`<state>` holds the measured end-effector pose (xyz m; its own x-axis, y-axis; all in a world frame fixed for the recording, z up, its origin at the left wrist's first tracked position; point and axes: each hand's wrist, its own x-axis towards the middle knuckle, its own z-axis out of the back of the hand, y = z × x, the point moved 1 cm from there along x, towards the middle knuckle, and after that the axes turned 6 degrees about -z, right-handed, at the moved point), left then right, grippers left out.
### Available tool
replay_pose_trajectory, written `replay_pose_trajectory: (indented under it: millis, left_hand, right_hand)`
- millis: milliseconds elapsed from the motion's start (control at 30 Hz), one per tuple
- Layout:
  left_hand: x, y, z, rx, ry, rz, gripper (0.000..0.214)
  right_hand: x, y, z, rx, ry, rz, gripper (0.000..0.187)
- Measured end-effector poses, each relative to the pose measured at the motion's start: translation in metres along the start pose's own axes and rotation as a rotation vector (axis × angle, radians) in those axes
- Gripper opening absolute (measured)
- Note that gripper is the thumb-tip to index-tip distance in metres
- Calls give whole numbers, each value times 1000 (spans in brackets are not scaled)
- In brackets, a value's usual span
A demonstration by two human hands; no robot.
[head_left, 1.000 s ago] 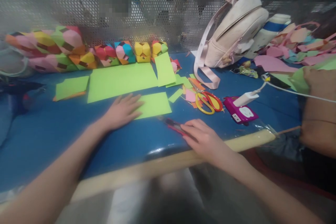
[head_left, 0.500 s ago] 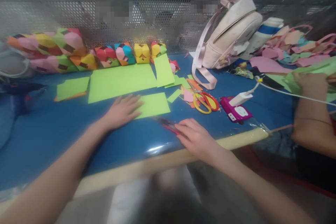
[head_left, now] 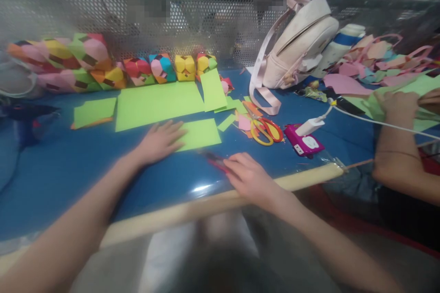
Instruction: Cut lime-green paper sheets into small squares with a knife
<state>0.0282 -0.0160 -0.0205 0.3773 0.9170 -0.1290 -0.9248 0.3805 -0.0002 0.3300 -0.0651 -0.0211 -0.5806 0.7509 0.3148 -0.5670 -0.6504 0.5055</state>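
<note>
My left hand (head_left: 161, 141) lies flat with fingers stretched, pressing the left part of a light green paper sheet (head_left: 201, 134) onto the blue tabletop. To its right, my right hand (head_left: 248, 175) is wrapped round a slim red tool (head_left: 217, 162) with a dark, blade-like tip. Motion smears the tool, so its exact kind is unclear. Its tip points left, just below the sheet's lower edge. A larger green sheet (head_left: 158, 104) lies beyond my left hand. Nearby are a small stack of green paper (head_left: 95, 113) and another green piece (head_left: 213, 90).
Scissors (head_left: 263, 131) lie among paper scraps, left of a purple power strip (head_left: 304, 140) with a white cable. Folded paper blocks (head_left: 139, 72) line the back. At right stand a backpack (head_left: 292, 50) and a bottle (head_left: 340, 48); another person's hand (head_left: 400, 103) holds green paper. A glue gun (head_left: 25, 121) stands left.
The whole view has shifted slightly. My left hand stays flat on the sheet, and my right hand still grips the red tool below it, in nearly the same place.
</note>
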Motion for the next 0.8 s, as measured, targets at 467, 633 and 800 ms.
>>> replay_pose_trajectory:
  millis: [467,633,800]
  left_hand:
    - [0,0,-2,6,-14,-6,60]
    - [1,0,-3,21,-20,-6,59]
    - [1,0,-4,22,-17,-6,59]
  right_hand:
    - [2,6,-7,-30,-24,53,25]
    - [3,9,-8,-37,-14,60,28]
    - [4,12,-10,-54,1,58,26]
